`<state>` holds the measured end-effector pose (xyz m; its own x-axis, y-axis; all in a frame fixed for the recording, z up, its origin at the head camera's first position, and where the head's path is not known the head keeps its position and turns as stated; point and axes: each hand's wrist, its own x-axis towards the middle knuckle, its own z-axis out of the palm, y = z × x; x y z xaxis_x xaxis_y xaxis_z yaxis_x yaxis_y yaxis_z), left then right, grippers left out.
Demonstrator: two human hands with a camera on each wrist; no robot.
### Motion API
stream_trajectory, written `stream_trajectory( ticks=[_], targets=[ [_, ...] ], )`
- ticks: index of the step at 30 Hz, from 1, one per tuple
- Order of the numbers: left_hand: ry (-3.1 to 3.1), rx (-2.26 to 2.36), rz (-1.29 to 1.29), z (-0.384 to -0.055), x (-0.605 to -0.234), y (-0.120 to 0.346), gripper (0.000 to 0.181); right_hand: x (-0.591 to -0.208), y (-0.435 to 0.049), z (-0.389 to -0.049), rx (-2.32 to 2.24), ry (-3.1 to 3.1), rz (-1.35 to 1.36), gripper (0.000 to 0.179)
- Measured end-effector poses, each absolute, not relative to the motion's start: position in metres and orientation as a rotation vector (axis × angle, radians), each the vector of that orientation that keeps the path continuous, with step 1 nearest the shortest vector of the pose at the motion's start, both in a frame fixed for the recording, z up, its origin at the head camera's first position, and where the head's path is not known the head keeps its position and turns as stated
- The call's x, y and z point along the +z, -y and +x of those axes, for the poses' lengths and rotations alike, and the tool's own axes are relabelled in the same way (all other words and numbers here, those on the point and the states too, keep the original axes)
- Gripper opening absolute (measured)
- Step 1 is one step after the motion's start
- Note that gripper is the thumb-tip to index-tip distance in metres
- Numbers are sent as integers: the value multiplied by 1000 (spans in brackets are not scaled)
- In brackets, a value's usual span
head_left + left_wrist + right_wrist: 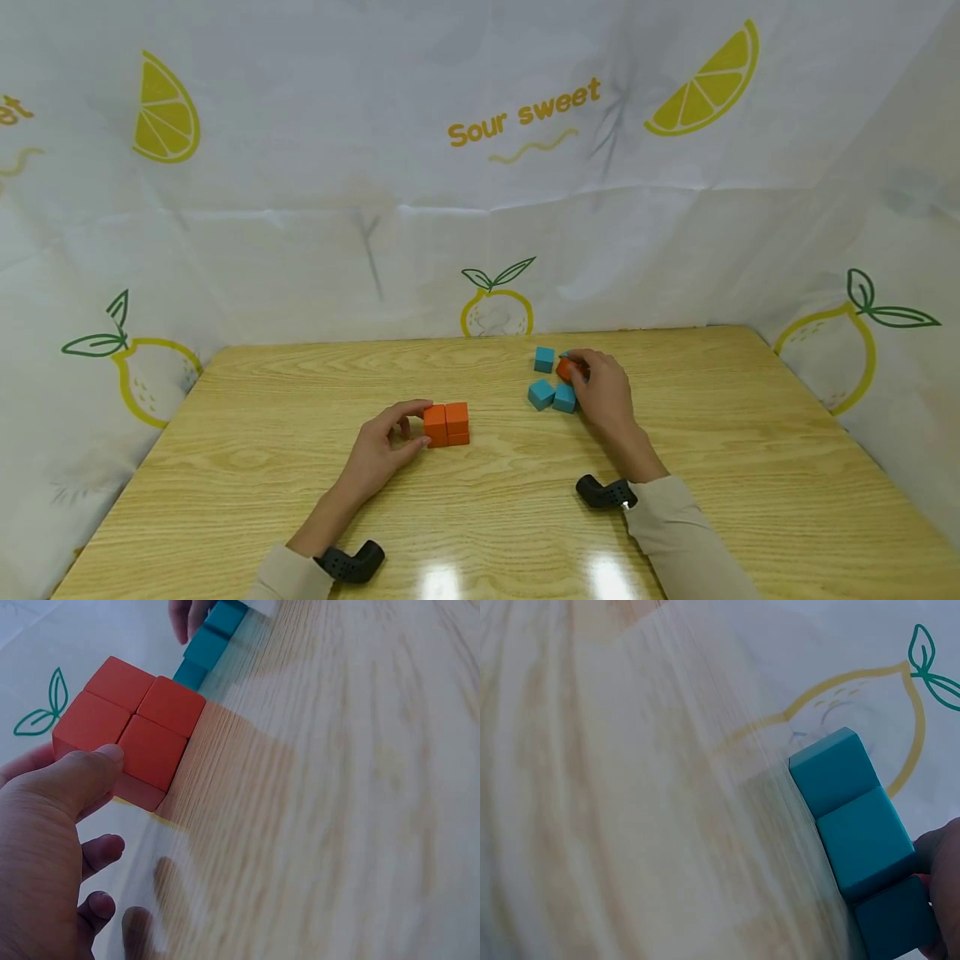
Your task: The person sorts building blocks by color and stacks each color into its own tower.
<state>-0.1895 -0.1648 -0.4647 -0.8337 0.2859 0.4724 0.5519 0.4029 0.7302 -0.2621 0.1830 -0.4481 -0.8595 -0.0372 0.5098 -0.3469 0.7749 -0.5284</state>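
Note:
On the table, several orange cubes (457,414) stand pressed together in a two-by-two stack. My left hand (378,450) holds the stack at its left side, thumb in front and index finger behind; in the left wrist view the thumb lies on the front of the orange cubes (154,750). Farther right, my right hand (606,396) pinches a single orange cube (564,368), partly hidden by the fingers. Blue cubes lie around it: one behind (544,359), one in front (541,394) and one close to the fingers (565,398). The right wrist view shows blue cubes (866,840) beside the right hand's edge.
The wooden table (495,517) ends at a white curtain (322,267) with lemon prints, which hangs along the back and both sides. A black wrist strap device (352,562) sits on the left wrist, another black device (606,492) on the right.

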Motion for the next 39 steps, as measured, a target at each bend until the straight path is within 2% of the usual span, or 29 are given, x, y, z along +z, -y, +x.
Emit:
stream_trajectory(
  ticks=[30, 39],
  targets=[
    [2393, -1385, -734, -189, -466, 164, 50, -445, -200, -261, 1236, 2604, 307, 44],
    [2398, -1380, -731, -190, -466, 164, 50, -442, -207, -261, 1268, 2685, 331, 40]
  ],
)
